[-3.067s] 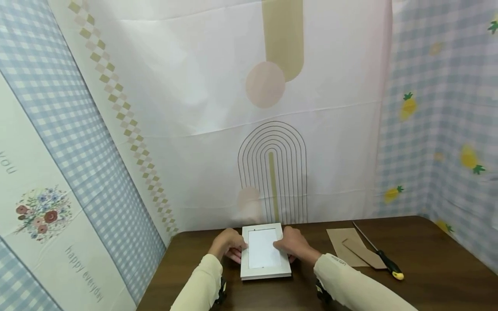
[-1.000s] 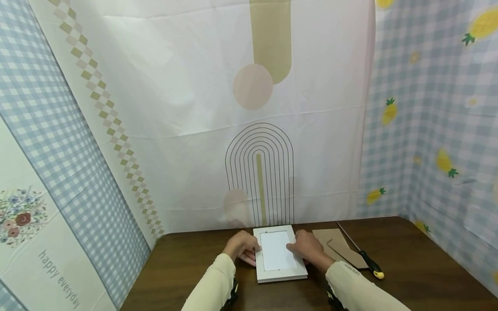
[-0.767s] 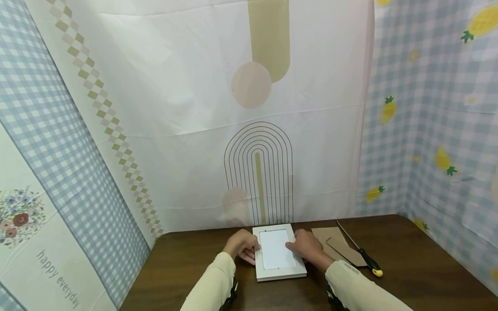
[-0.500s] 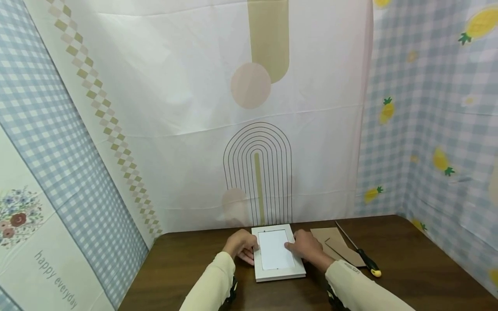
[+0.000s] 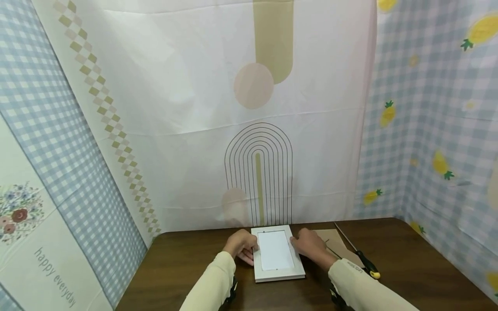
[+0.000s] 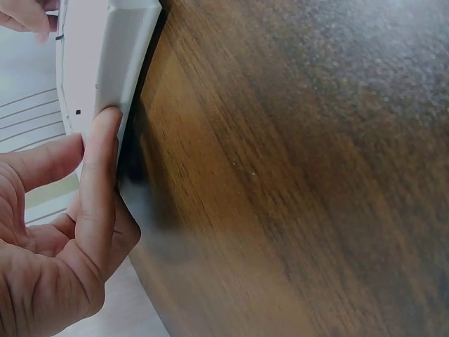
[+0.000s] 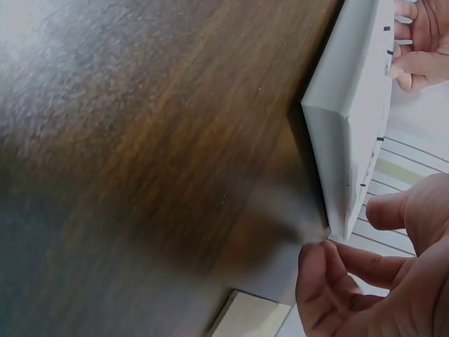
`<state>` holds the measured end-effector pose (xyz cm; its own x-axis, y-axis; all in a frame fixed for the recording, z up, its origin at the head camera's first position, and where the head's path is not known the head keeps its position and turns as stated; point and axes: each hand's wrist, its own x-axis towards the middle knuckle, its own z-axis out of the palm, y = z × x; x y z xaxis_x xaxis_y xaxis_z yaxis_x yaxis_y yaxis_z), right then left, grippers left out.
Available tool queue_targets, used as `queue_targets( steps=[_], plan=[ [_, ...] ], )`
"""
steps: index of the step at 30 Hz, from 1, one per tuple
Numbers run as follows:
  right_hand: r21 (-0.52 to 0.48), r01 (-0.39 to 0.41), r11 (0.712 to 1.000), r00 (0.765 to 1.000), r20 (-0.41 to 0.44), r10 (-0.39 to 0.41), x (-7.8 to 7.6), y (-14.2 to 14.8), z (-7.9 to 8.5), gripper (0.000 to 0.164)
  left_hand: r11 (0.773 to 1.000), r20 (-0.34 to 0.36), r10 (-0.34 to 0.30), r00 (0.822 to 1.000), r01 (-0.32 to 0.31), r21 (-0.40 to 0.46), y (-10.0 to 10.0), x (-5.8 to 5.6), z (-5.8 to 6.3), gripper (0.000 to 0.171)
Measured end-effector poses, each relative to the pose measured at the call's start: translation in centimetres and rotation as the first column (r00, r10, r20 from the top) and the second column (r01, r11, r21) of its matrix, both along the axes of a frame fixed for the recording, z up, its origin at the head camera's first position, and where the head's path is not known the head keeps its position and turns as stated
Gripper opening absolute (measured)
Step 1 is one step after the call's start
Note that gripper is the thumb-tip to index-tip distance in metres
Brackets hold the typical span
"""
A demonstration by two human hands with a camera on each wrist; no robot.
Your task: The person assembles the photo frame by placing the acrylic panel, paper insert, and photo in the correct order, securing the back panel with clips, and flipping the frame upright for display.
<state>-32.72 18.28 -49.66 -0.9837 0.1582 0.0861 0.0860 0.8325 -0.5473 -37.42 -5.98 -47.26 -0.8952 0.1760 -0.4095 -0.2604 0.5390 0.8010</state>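
Note:
A white picture frame [image 5: 277, 274] lies on the brown table with a white panel [image 5: 275, 250] set in its middle. Small dark tabs show at the panel's edge. My left hand [image 5: 240, 245] grips the frame's left side, its thumb at the upper face and a finger [image 6: 105, 154] along the side wall. On the other side is my right hand [image 5: 311, 246], loosely bent at the right edge. In the right wrist view its thumb [image 7: 388, 210] stands apart from the frame, while the fingertips are at the frame's lower corner.
Right of the frame lie brown boards [image 5: 330, 237], partly hidden by my right arm, with a thin dark edge. A screwdriver [image 5: 365, 260] with a black and yellow handle lies across them. A patterned cloth [image 5: 194, 172] hangs behind the table [image 5: 186, 259].
My right thumb has drawn back from over the panel to the frame's right edge. The left hand keeps its grip. The view had earlier shifted, so the frame appears farther right than at first.

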Motion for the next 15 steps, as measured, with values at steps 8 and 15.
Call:
queue_targets(
  steps=[8,15],
  plan=[
    [0.065,0.017,0.998,1.000,0.015,-0.018,0.1,1.1,0.4,0.044,1.000,-0.009,0.000,1.000,0.000,0.001,-0.1,0.2,0.1,0.006],
    [0.119,0.007,0.993,1.000,-0.017,-0.005,0.6,2.1,0.2,0.030,1.000,-0.008,0.000,1.000,0.000,0.013,-0.1,0.5,0.3,0.007]
  ],
)
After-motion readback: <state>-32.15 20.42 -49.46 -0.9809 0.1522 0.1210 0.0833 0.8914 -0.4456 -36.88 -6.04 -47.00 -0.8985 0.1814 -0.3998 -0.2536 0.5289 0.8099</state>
